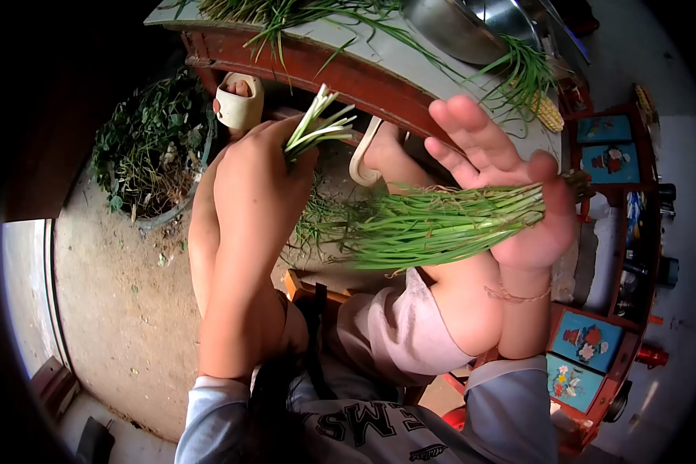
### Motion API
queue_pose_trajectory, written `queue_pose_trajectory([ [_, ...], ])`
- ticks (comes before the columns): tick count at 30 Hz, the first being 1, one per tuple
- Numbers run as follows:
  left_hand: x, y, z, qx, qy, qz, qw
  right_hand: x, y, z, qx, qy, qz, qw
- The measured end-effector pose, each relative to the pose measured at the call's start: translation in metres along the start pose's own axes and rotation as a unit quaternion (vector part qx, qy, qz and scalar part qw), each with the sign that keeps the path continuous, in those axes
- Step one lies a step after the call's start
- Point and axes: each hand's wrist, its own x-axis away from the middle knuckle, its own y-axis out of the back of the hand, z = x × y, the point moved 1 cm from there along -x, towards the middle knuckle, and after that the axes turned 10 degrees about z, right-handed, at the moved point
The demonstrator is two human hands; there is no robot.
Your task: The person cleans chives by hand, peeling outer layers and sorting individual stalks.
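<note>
My left hand (259, 174) is closed around a small bunch of garlic chives (317, 127), their trimmed-looking white ends sticking up past the fingers. A larger bunch of green chives (448, 224) lies across the palm of my right hand (510, 193), with the thumb over its root end. The other fingers of that hand are stretched out. Dry brownish strands cling to the larger bunch, and its leaf tips point left toward my left wrist. Both bunches are above my lap, apart from each other.
Ahead is a red-edged table (309, 66) bearing loose chives (259, 11), a metal bowl (460, 31) and a corn cob (547, 114). On the floor at left stands a round container of wilted greens (158, 147). A cabinet with painted blue panels (588, 340) stands at right.
</note>
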Motion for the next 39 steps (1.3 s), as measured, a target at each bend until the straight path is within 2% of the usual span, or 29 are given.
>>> queue_pose_trajectory([
  [1,0.001,0.001,-0.003,0.0,-0.001,-0.001,1.0,-0.001,-0.001,-0.001,0.002,-0.005,0.001,1.0],
  [2,0.004,0.003,-0.009,0.191,0.029,0.007,0.981,-0.001,-0.001,-0.001,0.003,-0.004,0.001,1.0],
  [3,0.007,0.006,-0.017,0.375,0.058,0.014,0.925,-0.002,-0.003,-0.003,-0.007,-0.006,-0.004,1.0],
  [4,0.008,0.01,-0.026,0.4,0.094,0.009,0.912,-0.003,-0.005,-0.005,-0.017,-0.009,-0.009,1.0],
  [7,0.012,0.009,-0.04,0.452,0.061,-0.006,0.89,-0.007,-0.01,-0.011,-0.05,-0.007,-0.041,0.998],
  [8,0.01,0.01,-0.04,0.433,-0.001,0.05,0.9,-0.008,-0.012,-0.014,-0.091,0.005,-0.051,0.995],
  [9,0.01,0.01,-0.044,0.397,-0.043,0.068,0.914,-0.007,-0.013,-0.016,-0.091,0.004,-0.051,0.995],
  [11,0.011,0.003,-0.047,0.366,-0.131,0.089,0.917,-0.007,-0.014,-0.02,-0.111,-0.037,-0.13,0.985],
  [12,0.012,-0.004,-0.048,0.359,-0.134,0.087,0.92,-0.011,-0.02,-0.021,-0.118,-0.054,-0.192,0.973],
  [14,0.014,-0.018,-0.049,0.341,-0.14,0.066,0.927,-0.008,-0.019,-0.025,-0.086,-0.074,-0.203,0.972],
  [16,0.014,-0.016,-0.05,0.325,-0.118,0.084,0.935,-0.01,-0.02,-0.029,-0.029,-0.09,-0.231,0.968],
  [17,0.014,-0.016,-0.05,0.308,-0.095,0.102,0.941,-0.01,-0.02,-0.031,-0.03,-0.09,-0.231,0.968],
  [19,0.014,-0.017,-0.047,0.301,-0.111,0.116,0.94,-0.007,-0.019,-0.034,-0.079,-0.088,-0.262,0.958],
  [21,0.015,-0.017,-0.049,0.373,-0.032,0.169,0.912,-0.011,-0.026,-0.032,-0.093,-0.088,-0.288,0.949],
  [23,0.016,-0.02,-0.046,0.376,-0.023,0.196,0.905,-0.013,-0.031,-0.028,-0.076,-0.125,-0.361,0.921],
  [25,0.016,-0.022,-0.046,0.448,-0.011,0.202,0.871,-0.008,-0.025,-0.034,-0.097,-0.124,-0.332,0.93],
  [27,0.016,-0.023,-0.046,0.41,-0.036,0.185,0.892,-0.008,-0.025,-0.036,-0.076,-0.122,-0.358,0.923],
  [29,0.016,-0.021,-0.049,0.443,-0.001,0.203,0.873,-0.012,-0.031,-0.035,-0.057,-0.127,-0.375,0.917],
  [31,0.014,-0.019,-0.046,0.446,-0.011,0.21,0.87,-0.014,-0.037,-0.031,-0.045,-0.142,-0.371,0.917],
  [33,0.013,-0.017,-0.043,0.458,0.026,0.254,0.852,-0.015,-0.036,-0.033,-0.036,-0.139,-0.372,0.917],
  [35,0.012,-0.017,-0.04,0.484,0.017,0.246,0.84,-0.012,-0.034,-0.036,0.01,-0.167,-0.353,0.92],
  [37,0.01,-0.014,-0.038,0.543,0.041,0.277,0.791,-0.011,-0.03,-0.04,0.027,-0.139,-0.333,0.932],
  [39,0.01,-0.015,-0.038,0.555,0.048,0.277,0.783,-0.012,-0.029,-0.04,0.069,-0.119,-0.332,0.933],
])
